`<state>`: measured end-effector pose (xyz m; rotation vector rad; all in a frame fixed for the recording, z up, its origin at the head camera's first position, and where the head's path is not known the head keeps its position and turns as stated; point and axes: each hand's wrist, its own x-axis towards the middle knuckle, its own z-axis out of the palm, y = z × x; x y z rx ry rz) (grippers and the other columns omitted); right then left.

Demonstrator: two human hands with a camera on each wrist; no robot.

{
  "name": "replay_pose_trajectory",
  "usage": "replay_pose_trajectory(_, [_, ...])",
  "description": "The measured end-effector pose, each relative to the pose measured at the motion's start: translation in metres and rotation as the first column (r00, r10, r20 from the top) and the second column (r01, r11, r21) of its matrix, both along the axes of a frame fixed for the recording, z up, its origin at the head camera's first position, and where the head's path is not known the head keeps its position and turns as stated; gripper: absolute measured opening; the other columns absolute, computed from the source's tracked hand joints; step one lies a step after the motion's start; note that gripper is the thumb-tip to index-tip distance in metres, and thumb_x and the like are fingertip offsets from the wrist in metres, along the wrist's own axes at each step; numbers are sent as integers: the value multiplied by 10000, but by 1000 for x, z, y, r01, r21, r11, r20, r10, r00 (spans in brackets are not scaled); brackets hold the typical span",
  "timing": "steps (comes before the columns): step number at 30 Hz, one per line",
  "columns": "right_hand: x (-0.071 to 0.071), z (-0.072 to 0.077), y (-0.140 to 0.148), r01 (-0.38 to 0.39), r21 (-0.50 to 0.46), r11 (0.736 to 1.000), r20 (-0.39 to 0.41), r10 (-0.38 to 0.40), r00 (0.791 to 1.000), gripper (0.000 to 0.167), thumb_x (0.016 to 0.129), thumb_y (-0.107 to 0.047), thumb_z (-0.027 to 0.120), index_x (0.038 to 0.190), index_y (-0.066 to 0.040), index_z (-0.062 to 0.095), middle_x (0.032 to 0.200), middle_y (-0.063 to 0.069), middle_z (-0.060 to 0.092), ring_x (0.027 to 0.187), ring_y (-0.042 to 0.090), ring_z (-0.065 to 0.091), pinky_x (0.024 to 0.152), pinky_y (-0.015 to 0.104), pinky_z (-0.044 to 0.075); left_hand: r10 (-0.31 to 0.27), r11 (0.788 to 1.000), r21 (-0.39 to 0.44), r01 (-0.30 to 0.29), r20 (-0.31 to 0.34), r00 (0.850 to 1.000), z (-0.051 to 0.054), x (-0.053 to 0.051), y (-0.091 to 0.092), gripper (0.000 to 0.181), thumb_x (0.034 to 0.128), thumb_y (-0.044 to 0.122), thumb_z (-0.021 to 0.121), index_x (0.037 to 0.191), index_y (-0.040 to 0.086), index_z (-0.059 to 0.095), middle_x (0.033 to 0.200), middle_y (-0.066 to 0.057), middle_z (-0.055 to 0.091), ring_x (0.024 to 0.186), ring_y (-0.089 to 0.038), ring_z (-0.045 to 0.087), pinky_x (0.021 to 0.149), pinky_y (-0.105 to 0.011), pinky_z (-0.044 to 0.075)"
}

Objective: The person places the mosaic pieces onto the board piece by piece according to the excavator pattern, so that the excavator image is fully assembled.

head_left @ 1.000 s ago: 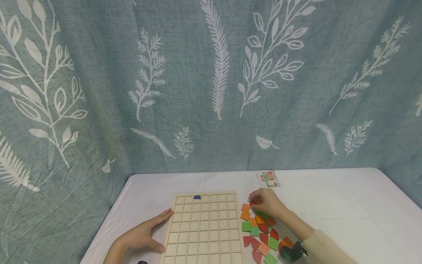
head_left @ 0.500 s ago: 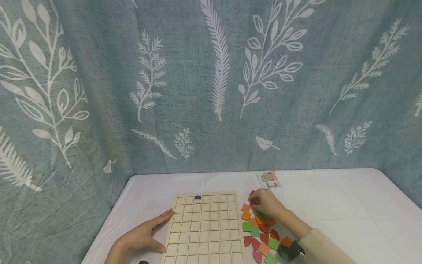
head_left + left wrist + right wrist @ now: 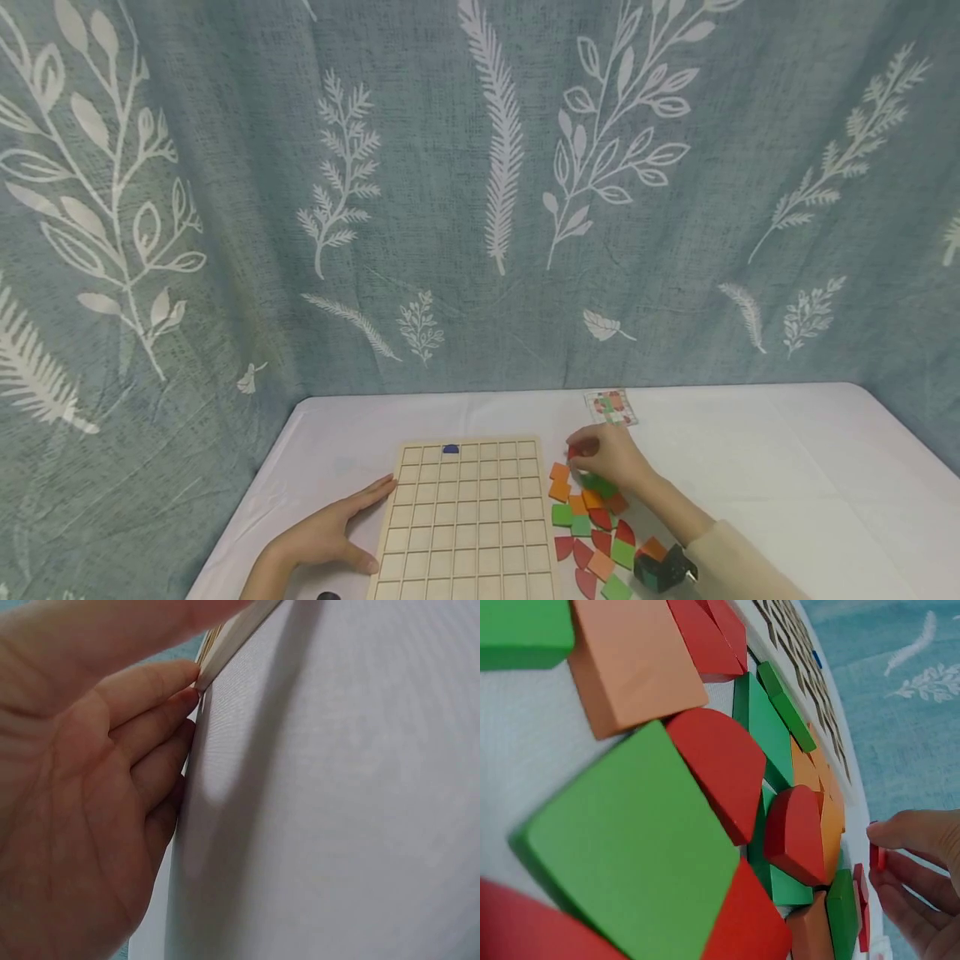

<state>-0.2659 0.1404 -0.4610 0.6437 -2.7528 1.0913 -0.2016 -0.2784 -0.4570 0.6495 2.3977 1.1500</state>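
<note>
A wooden grid board (image 3: 465, 537) lies on the white table, with a small dark blue half-round piece (image 3: 451, 449) in its far row. Against the board's left edge rests my left hand (image 3: 322, 533), fingertips and thumb touching the frame. In the left wrist view its fingers (image 3: 154, 720) are nearly straight along the board's side. Thumb and fingers of my right hand (image 3: 615, 460) pinch a red piece (image 3: 875, 846), just above the far end of the loose pieces. Its full outline is partly hidden by the fingers. Below the hand lie green pieces (image 3: 598, 485) and orange squares (image 3: 559, 490).
Several red quarter-round pieces (image 3: 585, 582) and green squares (image 3: 617, 588) spread along the board's right side. A printed pattern card (image 3: 611, 407) lies at the back. Beside the left forearm is a small black object (image 3: 327, 596). A leaf-patterned curtain (image 3: 480, 208) hangs behind the table.
My right hand has risen slightly, and the red piece in its fingers is tipped up more on edge. The left hand stays at the board's edge.
</note>
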Motion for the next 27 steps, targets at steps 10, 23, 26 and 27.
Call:
replay_pose_trajectory(10, [-5, -4, -28, -76, -133, 988, 38, 82, 996, 183, 756, -101, 737, 920, -21, 726, 934, 88, 704, 867, 250, 668, 741, 334, 533, -7, 1000, 13, 7, -3, 1000, -3, 0, -2, 982, 653, 292, 798, 1461, 105, 272, 1522, -168, 173, 1389, -350, 116, 1010, -130, 181])
replay_pose_trajectory(23, [-18, -9, -78, -184, -31, 982, -62, 182, 981, 83, 780, -36, 702, 855, -14, 730, 867, 79, 711, 852, 222, 665, 724, 299, 525, -6, 1000, 0, 6, -1, 1000, 1, 1, -1, 972, 670, 294, 793, 1465, 112, 263, 1521, -168, 176, 1378, -388, 122, 1034, -220, 207])
replay_pose_trajectory(26, [-20, -9, -82, -180, 5, 984, -73, 180, 981, 66, 777, -22, 698, 833, -22, 733, 854, 75, 712, 846, 217, 667, 721, 301, 525, -3, 1000, -10, 3, -3, 1000, 0, 1, -1, 981, 661, 308, 795, 1462, 102, 268, 1522, -164, 175, 1364, -433, 114, 1005, -149, 188])
replay_pose_trajectory(27, [-20, -9, -84, -179, 14, 984, -72, 179, 981, 66, 778, -22, 697, 832, -24, 734, 856, 77, 712, 851, 216, 666, 728, 310, 525, 1, 1000, -15, -1, -2, 1000, 0, 1, -1, 983, 657, 311, 796, 1461, 103, 271, 1523, -160, 174, 1363, -433, 111, 1009, -155, 188])
